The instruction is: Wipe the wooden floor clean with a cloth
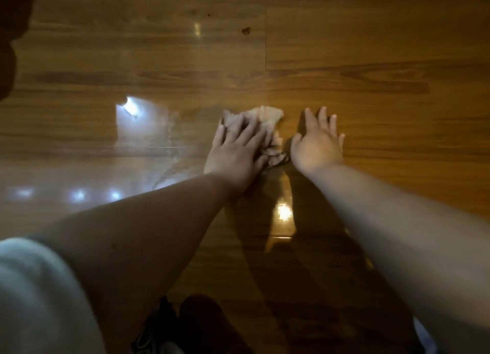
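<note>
A glossy brown wooden plank floor point(371, 49) fills the frame, with a hazy, pale light patch point(130, 110) at left centre, a small warm glint point(283, 212) between the forearms, and a dark knot-like spot point(246, 30) near the top. At the centre lies a crumpled pale beige cloth point(265, 117), pressed to the floor under the left hand point(236, 152), whose fingers are spread and straight. Just right of the cloth, the right hand point(318, 144) rests flat on bare boards, fingers extended and holding nothing; a light grey sleeve point(31, 300) fills the lower left corner.
</note>
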Available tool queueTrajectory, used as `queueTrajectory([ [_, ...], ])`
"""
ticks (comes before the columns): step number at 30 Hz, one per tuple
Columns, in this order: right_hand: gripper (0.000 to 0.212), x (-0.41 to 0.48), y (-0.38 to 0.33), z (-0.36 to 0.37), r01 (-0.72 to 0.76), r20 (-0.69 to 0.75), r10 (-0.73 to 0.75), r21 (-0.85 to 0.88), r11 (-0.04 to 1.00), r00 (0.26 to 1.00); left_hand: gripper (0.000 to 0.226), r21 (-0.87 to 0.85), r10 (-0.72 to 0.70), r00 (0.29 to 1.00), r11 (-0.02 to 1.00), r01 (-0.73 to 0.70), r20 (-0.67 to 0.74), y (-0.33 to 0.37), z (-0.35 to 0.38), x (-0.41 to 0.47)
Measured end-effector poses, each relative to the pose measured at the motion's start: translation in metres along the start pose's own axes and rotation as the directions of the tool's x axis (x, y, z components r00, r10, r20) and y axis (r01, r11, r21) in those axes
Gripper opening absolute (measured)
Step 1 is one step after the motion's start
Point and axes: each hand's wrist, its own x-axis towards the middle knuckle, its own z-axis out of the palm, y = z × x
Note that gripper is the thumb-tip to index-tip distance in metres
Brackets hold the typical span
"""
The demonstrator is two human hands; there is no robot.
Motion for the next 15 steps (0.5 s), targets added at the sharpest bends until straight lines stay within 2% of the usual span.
queueTrajectory([
  [2,0.061,0.002,0.002,0.002,0.014,-0.007,-0.014,-0.031,0.999,1.0,0.055,0.01,0.019,0.999,1.0,-0.019,-0.028,-0.028,-0.006,-0.002],
  [4,0.061,0.004,-0.002,0.003,0.033,-0.019,-0.034,-0.037,0.999,0.999,0.048,-0.066,-0.173,0.98,0.984,0.167,-0.098,-0.072,-0.021,-0.004],
  [7,0.062,0.011,-0.017,0.008,0.094,-0.035,-0.095,-0.02,0.995,0.995,0.05,-0.193,-0.566,0.818,0.818,0.542,-0.098,-0.137,-0.045,-0.012],
  [10,0.06,0.019,-0.029,0.015,0.165,-0.07,-0.167,-0.026,0.986,0.984,0.052,-0.2,-0.741,0.667,0.668,0.717,-0.08,-0.12,-0.041,0.002],
  [11,0.059,0.022,-0.033,0.017,0.174,-0.075,-0.176,-0.038,0.984,0.982,0.052,-0.208,-0.763,0.642,0.642,0.738,-0.079,-0.1,-0.036,0.009],
  [12,0.059,0.025,-0.034,0.019,0.175,-0.074,-0.179,-0.056,0.983,0.981,0.053,-0.202,-0.736,0.672,0.672,0.712,-0.083,-0.075,-0.029,0.015],
  [13,0.059,0.027,-0.034,0.02,0.166,-0.07,-0.171,-0.074,0.983,0.983,0.052,-0.173,-0.649,0.754,0.758,0.629,-0.101,-0.05,-0.02,0.019],
  [15,0.058,0.03,-0.03,0.02,0.11,-0.054,-0.116,-0.103,0.989,0.992,0.047,-0.121,-0.317,0.942,0.945,0.304,-0.109,-0.007,-0.005,0.021],
])
